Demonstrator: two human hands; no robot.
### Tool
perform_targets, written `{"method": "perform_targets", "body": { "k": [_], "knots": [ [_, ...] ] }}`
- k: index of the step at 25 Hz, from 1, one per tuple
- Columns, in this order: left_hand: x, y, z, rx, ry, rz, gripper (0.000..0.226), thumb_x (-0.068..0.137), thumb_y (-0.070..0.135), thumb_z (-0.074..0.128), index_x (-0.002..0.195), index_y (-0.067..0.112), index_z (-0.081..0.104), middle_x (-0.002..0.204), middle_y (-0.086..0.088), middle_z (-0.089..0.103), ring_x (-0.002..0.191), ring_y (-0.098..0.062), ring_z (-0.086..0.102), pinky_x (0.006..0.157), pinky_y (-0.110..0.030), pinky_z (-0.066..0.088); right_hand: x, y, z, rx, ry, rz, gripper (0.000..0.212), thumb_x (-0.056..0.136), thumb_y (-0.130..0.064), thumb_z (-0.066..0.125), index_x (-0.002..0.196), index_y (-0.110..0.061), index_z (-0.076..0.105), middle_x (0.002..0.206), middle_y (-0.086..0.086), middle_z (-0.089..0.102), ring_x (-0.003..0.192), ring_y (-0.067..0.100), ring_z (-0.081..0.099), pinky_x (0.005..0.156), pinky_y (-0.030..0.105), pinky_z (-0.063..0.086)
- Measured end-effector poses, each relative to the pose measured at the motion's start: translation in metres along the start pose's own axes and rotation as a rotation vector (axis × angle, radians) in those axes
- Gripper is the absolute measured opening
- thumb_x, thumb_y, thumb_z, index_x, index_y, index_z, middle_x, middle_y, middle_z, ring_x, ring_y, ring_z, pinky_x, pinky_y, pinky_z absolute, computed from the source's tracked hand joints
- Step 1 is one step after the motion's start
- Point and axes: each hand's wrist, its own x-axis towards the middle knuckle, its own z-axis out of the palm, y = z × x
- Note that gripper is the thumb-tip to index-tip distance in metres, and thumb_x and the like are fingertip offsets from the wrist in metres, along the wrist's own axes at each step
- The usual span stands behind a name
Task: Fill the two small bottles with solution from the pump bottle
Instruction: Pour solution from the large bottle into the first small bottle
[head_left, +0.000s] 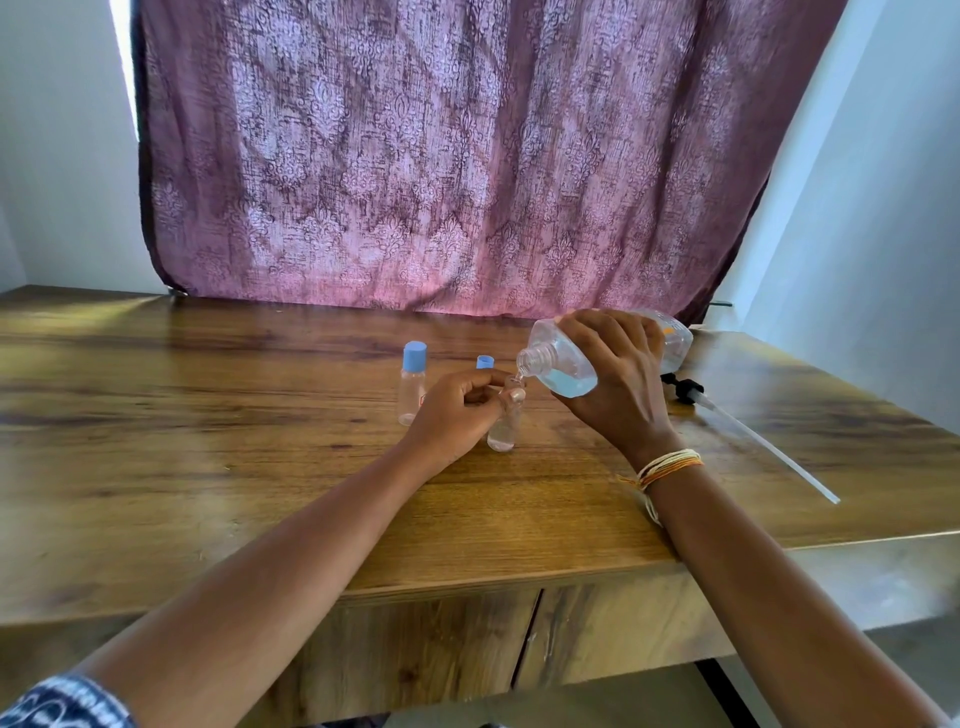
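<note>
On my wooden counter (218, 467), my left hand (457, 410) grips the uncapped small clear bottle (503, 423); my right hand (618, 379) holds the tilted clear pump bottle (563, 364) — first fill underway, capped twin (412, 384) next.

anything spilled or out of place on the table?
No spill visible. Only oddity: the pump head with its dip tube lies loose on the table, unscrewed from the large bottle, which the right hand tips to pour.
</note>
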Motion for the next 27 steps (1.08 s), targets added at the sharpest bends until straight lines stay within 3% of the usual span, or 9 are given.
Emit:
{"method": "perform_targets", "body": {
  "k": [2,7,16,27],
  "knots": [
    [0.0003,-0.0005,0.0,0.005,0.002,-0.003,0.022,0.088,0.026,0.068,0.108,0.017,0.073,0.098,-0.004,0.077,0.095,-0.016,0.072,0.094,-0.034,0.056,-0.0001,-0.0001,0.0002,0.002,-0.001,0.0,0.049,0.077,-0.053,0.071,0.115,-0.023,0.063,0.117,-0.002,0.065,0.11,0.024,0.056,0.09,0.053,0.04],
    [0.0003,-0.0033,-0.0003,-0.002,0.006,-0.017,0.015,0.087,0.03,0.069,0.101,0.025,0.074,0.095,-0.016,0.075,0.098,-0.04,0.068,0.089,-0.055,0.055,-0.0003,0.001,0.0005,0.001,0.009,-0.002,0.049,0.077,-0.052,0.072,0.115,-0.023,0.063,0.117,-0.002,0.065,0.11,0.024,0.057,0.09,0.052,0.04],
    [-0.0005,-0.0015,0.0004,-0.022,0.01,-0.036,0.02,0.088,0.024,0.068,0.106,0.017,0.073,0.093,-0.009,0.077,0.09,-0.016,0.074,0.09,-0.043,0.058,-0.0001,0.0003,0.0008,0.001,0.006,-0.006,0.05,0.077,-0.052,0.072,0.116,-0.023,0.062,0.118,-0.002,0.065,0.111,0.025,0.058,0.09,0.052,0.04],
    [0.0001,-0.0005,0.0009,-0.006,0.022,-0.022,0.018,0.088,0.023,0.068,0.105,0.017,0.073,0.094,-0.013,0.076,0.095,-0.026,0.071,0.091,-0.042,0.057,-0.0005,0.0,0.0011,0.008,-0.01,-0.001,0.051,0.077,-0.052,0.071,0.117,-0.023,0.062,0.119,-0.001,0.065,0.112,0.025,0.057,0.09,0.052,0.039]
  ]
}}
